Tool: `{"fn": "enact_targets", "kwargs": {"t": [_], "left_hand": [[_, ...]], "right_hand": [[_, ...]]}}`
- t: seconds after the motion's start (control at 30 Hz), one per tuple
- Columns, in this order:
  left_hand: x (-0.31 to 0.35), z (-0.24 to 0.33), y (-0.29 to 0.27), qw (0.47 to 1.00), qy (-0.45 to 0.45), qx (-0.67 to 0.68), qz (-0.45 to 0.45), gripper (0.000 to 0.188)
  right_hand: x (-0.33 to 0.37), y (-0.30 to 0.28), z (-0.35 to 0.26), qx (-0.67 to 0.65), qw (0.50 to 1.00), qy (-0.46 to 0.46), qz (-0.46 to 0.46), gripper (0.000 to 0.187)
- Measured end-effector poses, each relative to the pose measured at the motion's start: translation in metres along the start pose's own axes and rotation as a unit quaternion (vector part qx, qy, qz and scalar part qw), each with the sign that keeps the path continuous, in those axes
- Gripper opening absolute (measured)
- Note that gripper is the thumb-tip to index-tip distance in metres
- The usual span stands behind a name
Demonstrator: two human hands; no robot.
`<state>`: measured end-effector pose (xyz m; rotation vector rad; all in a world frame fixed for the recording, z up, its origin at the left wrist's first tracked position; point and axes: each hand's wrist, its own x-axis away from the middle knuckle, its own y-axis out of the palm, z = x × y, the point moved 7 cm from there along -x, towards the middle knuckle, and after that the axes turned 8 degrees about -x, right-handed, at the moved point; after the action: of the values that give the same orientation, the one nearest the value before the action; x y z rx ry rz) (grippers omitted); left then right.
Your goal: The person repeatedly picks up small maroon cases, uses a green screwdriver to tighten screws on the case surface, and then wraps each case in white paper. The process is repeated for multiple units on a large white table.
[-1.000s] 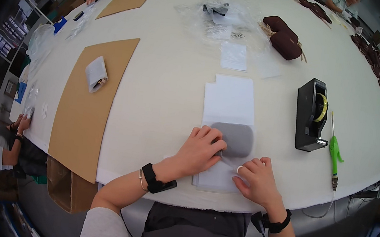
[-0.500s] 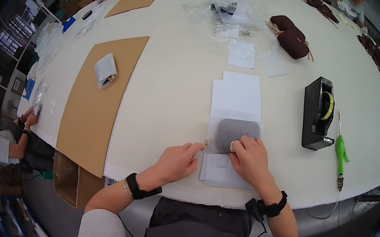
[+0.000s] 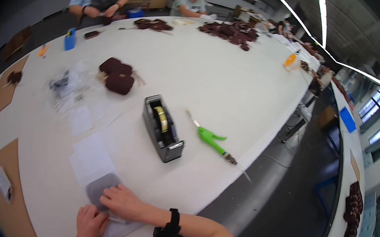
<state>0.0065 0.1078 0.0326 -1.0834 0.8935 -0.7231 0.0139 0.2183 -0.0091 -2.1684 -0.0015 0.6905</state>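
Observation:
A grey rounded flat piece (image 3: 100,187) lies on white paper sheets (image 3: 91,156) at the table's near edge. My right hand (image 3: 122,201) rests over its right side with the fingers curled down; what they hold, if anything, is hidden. Just below, my left hand (image 3: 90,224) has its fingers drawn together at the piece's lower edge, close to the right fingertips. A thin pale strip (image 3: 117,218) shows beside the two hands. More pale sheet lies partly beneath my right wrist.
Ahead stand a black tape dispenser (image 3: 163,129) and a green air blow gun (image 3: 211,139). Dark brown pouches (image 3: 119,76) lie beyond, near crumpled clear plastic (image 3: 72,86). Cardboard (image 3: 7,190) with a wrapped item is at left. Co-workers sit and stand at the far side.
The view has swung to the right, bringing the aisle and far table into sight. My left hand has come in close to my right hand at the grey piece.

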Motion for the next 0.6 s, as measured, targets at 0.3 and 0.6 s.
{"fn": "enact_targets", "kwargs": {"t": [0.3,0.6], "left_hand": [[-0.001,-0.007,0.002,0.991,0.097,0.091,0.003,0.009],[0.003,-0.026,-0.004,0.984,0.112,0.139,-0.004,0.014]], "right_hand": [[0.005,0.012,0.003,-0.024,0.999,0.024,-0.012,0.016],[0.007,0.014,0.004,-0.023,0.999,0.036,-0.014,0.02]]}}
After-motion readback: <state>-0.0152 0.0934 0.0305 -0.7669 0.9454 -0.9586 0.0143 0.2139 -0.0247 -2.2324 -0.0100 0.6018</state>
